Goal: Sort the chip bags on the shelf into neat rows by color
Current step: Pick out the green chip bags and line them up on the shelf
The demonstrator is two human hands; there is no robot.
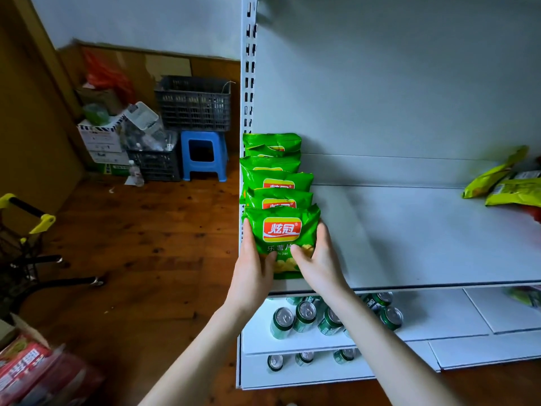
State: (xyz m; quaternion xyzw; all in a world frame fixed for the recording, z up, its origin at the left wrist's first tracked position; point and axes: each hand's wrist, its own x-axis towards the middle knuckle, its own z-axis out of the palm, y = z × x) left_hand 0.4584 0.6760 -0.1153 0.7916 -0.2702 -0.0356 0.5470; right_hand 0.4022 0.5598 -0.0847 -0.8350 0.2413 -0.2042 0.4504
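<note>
A row of several green chip bags stands upright along the left end of the white shelf, one behind another. The front green bag, with a red and yellow logo, stands at the shelf's front edge. My left hand grips its left side and my right hand grips its right side, thumbs on its face. At the far right of the shelf lie yellow-green bags in a loose pile, with a bit of red beneath them.
Green drink cans lie on the lower shelves. A cardboard box of red bags sits at the bottom left on the wooden floor. A shopping cart stands at left. A blue stool and dark crates stand by the back wall.
</note>
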